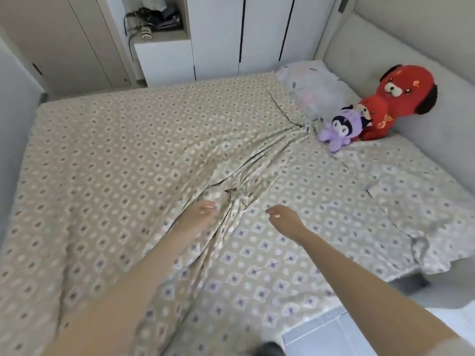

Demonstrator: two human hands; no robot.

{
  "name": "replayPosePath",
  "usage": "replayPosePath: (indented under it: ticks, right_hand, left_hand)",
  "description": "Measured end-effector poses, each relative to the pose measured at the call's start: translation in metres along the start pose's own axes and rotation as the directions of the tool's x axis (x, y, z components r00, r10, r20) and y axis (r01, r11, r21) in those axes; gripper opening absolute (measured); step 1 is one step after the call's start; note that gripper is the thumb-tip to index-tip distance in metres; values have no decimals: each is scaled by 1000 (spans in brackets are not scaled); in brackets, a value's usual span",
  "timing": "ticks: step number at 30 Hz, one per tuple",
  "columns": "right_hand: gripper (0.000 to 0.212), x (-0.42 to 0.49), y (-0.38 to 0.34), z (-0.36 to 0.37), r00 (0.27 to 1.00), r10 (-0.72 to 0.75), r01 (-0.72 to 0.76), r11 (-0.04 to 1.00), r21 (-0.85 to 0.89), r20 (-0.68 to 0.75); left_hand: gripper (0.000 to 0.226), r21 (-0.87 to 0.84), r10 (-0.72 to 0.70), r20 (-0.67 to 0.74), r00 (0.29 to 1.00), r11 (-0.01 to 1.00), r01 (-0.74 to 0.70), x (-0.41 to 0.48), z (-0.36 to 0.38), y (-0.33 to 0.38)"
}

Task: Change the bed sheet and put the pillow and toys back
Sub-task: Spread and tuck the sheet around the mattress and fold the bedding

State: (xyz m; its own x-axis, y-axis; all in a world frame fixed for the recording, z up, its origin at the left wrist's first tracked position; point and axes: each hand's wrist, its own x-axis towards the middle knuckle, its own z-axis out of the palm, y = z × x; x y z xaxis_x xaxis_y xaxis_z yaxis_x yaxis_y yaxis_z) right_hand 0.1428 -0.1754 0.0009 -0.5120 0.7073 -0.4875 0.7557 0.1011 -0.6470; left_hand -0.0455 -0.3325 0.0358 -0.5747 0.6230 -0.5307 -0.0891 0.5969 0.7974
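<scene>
Sheet (123, 155) lies over the bed, bunched in a ridge mid-bed. Left hand (201, 215) blurred at the ridge, grip unclear. Right hand (284, 220) loosely curled, empty. Pillow (312, 86), purple toy (339, 129) and red toy (401, 98) sit by the headboard (365, 44).

The sheet (115, 163) lies on the bed (442, 289). The pillow (313, 88) lies far right, by the headboard (385, 47). Just beside it, the small toy (339, 127) sits before the big toy (395, 98). The wardrobe (218, 34) stands behind.
</scene>
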Motion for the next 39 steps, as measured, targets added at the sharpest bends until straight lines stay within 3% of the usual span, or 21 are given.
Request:
replayPosePath:
  ticks: [3, 10, 17, 20, 22, 26, 31, 35, 39]
  right_hand:
    - [36, 48, -4, 4, 999, -36, 37, 999, -31, 29]
    - [45, 177, -6, 33, 969, -76, 144, 948, -283, 237]
    - [63, 271, 13, 74, 910, -24, 187, 915, -357, 414]
    - [70, 294, 20, 91, 902, 44, 135, 916, -377, 430]
    - [60, 300, 23, 99, 906, 76, 102, 916, -387, 417]
    - [39, 294, 20, 100, 875, 8, 195, 909, -367, 484]
    - [30, 259, 10, 75, 848, -81, 263, 922, -283, 524]
    - [11, 222, 0, 47, 859, -142, 288, 929, -234, 493]
    - [27, 162, -9, 3, 856, -208, 358, 898, -254, 473]
  left_hand:
    - [28, -27, -23, -29, 999, 999, 22, 30, 6, 1]
    - [26, -122, -96, -144, 985, 989, 78, 102, 26, 1]
    - [29, -183, -197, -232, 952, 971, 156, 160, 44, -12]
    - [27, -227, -243, -264, 933, 956, 185, 174, 47, -22]
    - [24, -247, -265, -277, 924, 949, 198, 174, 48, -28]
    - [27, -236, -300, -314, 901, 944, 232, 167, 49, -37]
    - [31, -154, -251, -315, 915, 965, 212, 136, 55, -33]
    - [30, -88, -210, -285, 935, 977, 193, 107, 64, -35]
    - [40, 75, -127, -230, 965, 986, 148, 56, 78, -32]
